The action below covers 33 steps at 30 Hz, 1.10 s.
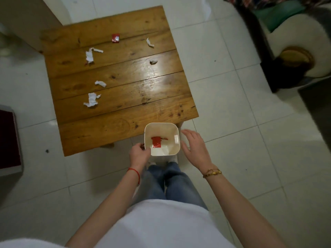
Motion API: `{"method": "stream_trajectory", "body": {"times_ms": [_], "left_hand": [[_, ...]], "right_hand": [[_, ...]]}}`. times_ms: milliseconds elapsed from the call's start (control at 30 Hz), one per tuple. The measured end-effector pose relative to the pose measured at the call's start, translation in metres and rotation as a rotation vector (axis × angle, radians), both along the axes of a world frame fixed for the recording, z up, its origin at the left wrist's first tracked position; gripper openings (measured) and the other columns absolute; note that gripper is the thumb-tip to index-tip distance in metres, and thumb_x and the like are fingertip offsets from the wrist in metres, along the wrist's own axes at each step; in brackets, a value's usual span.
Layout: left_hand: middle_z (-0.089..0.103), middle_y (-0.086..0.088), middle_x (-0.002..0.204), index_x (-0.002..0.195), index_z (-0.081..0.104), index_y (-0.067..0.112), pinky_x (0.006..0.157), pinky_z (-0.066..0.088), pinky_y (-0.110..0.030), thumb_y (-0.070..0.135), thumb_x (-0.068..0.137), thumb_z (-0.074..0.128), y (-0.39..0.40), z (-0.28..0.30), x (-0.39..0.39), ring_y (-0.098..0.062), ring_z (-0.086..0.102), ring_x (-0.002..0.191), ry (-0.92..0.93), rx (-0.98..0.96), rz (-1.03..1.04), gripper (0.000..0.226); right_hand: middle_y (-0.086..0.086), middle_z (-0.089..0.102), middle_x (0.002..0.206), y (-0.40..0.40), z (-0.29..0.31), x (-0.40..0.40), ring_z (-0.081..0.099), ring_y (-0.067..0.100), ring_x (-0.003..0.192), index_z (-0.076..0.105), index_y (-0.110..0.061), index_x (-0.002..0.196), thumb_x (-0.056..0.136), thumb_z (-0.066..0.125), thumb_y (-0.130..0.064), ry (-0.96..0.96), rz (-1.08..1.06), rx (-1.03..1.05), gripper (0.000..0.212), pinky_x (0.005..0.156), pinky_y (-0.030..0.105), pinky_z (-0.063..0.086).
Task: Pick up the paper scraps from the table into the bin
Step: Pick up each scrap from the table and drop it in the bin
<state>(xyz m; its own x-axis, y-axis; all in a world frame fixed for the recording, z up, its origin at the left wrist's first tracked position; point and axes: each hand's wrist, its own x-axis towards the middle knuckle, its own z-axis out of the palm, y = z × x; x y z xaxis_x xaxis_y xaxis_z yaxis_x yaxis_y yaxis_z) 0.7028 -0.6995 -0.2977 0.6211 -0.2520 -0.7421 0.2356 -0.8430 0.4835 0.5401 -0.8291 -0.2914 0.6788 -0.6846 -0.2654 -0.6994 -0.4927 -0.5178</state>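
Note:
A small white bin (176, 128) sits just in front of the wooden table's (125, 108) near edge, with a red wrapper (156, 142) and white paper lying inside. My left hand (138, 153) grips the bin's left rim. My right hand (195, 145) hovers open beside the bin's right wall, fingers spread, holding nothing. On the table lie several white paper scraps: one at the left front (91, 101), one above it (100, 83), a larger one at the far left (90, 55), two at the right (153, 61) (150, 42). A red wrapper (115, 38) lies at the back.
White tiled floor (232, 104) surrounds the table. A sofa with a rounded armrest (295, 49) stands at the right. A dark red box (8, 140) sits on the floor at the left. My legs in jeans (172, 183) are below the bin.

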Motion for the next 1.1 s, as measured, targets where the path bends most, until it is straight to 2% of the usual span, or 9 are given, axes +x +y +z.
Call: {"method": "stream_trajectory", "body": {"times_ms": [100, 233, 400, 467, 533, 667, 800, 967, 1100], "left_hand": [[0.068, -0.011, 0.112, 0.116, 0.062, 0.008, 0.085, 0.052, -0.034, 0.020, 0.084, 0.061, -0.019, 0.025, 0.003, -0.025, 0.063, 0.100, -0.060, -0.021, -0.081, 0.034], [0.067, -0.012, 0.113, 0.116, 0.062, 0.007, 0.084, 0.051, -0.032, 0.024, 0.085, 0.060, -0.051, 0.054, -0.002, -0.025, 0.063, 0.102, -0.076, -0.036, -0.201, 0.036], [0.069, -0.011, 0.107, 0.113, 0.064, 0.006, 0.062, 0.046, -0.021, 0.020, 0.085, 0.057, -0.115, 0.084, -0.025, -0.015, 0.057, 0.077, -0.092, -0.041, -0.332, 0.031], [0.068, -0.007, 0.097, 0.112, 0.065, 0.008, 0.047, 0.039, -0.014, 0.019, 0.086, 0.057, -0.146, 0.093, -0.039, -0.006, 0.053, 0.064, -0.090, -0.061, -0.354, 0.030], [0.065, 0.000, 0.085, 0.108, 0.067, 0.010, 0.045, 0.037, -0.015, 0.019, 0.085, 0.056, -0.179, 0.098, -0.055, -0.004, 0.053, 0.061, -0.100, -0.086, -0.377, 0.027], [0.068, -0.004, 0.091, 0.101, 0.068, 0.013, 0.050, 0.041, -0.018, 0.014, 0.085, 0.054, -0.243, 0.108, -0.091, -0.006, 0.057, 0.068, -0.064, -0.145, -0.346, 0.022], [0.069, -0.009, 0.093, 0.103, 0.067, 0.009, 0.074, 0.056, -0.035, 0.011, 0.083, 0.053, -0.301, 0.113, -0.121, -0.024, 0.065, 0.088, -0.023, -0.162, -0.257, 0.024], [0.062, -0.004, 0.072, 0.087, 0.065, 0.007, 0.061, 0.052, -0.031, 0.011, 0.084, 0.053, -0.358, 0.116, -0.135, -0.019, 0.058, 0.069, -0.020, -0.175, -0.137, 0.013], [0.062, -0.002, 0.076, 0.074, 0.060, 0.016, 0.077, 0.054, -0.037, 0.010, 0.085, 0.054, -0.397, 0.116, -0.125, -0.019, 0.061, 0.077, -0.017, -0.199, -0.031, 0.014]], "right_hand": [[0.004, 0.051, 0.138, -0.006, 0.023, -0.016, 0.041, 0.018, 0.129, 0.047, -0.014, 0.137, 0.095, 0.052, -0.025, -0.033, -0.074, -0.010, 0.044, 0.110, 0.034, 0.034], [0.005, 0.052, 0.136, -0.025, 0.048, -0.039, 0.044, 0.019, 0.127, 0.048, -0.014, 0.135, 0.096, 0.051, -0.025, -0.097, -0.166, -0.024, 0.041, 0.108, 0.033, 0.036], [0.004, 0.050, 0.138, -0.071, 0.063, -0.077, 0.042, 0.017, 0.128, 0.047, -0.016, 0.137, 0.097, 0.049, -0.027, -0.146, -0.287, -0.040, 0.042, 0.109, 0.032, 0.035], [0.004, 0.050, 0.138, -0.097, 0.067, -0.096, 0.041, 0.017, 0.129, 0.047, -0.015, 0.137, 0.097, 0.049, -0.027, -0.151, -0.322, -0.031, 0.042, 0.109, 0.028, 0.032], [0.004, 0.050, 0.138, -0.128, 0.072, -0.117, 0.041, 0.018, 0.129, 0.047, -0.015, 0.137, 0.097, 0.049, -0.025, -0.151, -0.343, -0.022, 0.042, 0.107, 0.024, 0.028], [0.004, 0.051, 0.137, -0.200, 0.085, -0.162, 0.041, 0.018, 0.128, 0.047, -0.014, 0.136, 0.097, 0.049, -0.024, -0.137, -0.322, -0.031, 0.040, 0.106, 0.022, 0.026], [0.003, 0.053, 0.135, -0.275, 0.099, -0.195, 0.041, 0.016, 0.127, 0.048, -0.014, 0.136, 0.097, 0.049, -0.024, -0.132, -0.275, -0.062, 0.040, 0.105, 0.019, 0.025], [0.004, 0.053, 0.135, -0.355, 0.107, -0.199, 0.041, 0.017, 0.128, 0.048, -0.013, 0.136, 0.097, 0.049, -0.024, -0.135, -0.207, -0.081, 0.041, 0.106, 0.021, 0.025], [0.004, 0.053, 0.136, -0.407, 0.106, -0.176, 0.041, 0.017, 0.128, 0.047, -0.013, 0.137, 0.097, 0.049, -0.025, -0.147, -0.138, -0.062, 0.041, 0.107, 0.022, 0.027]]}}
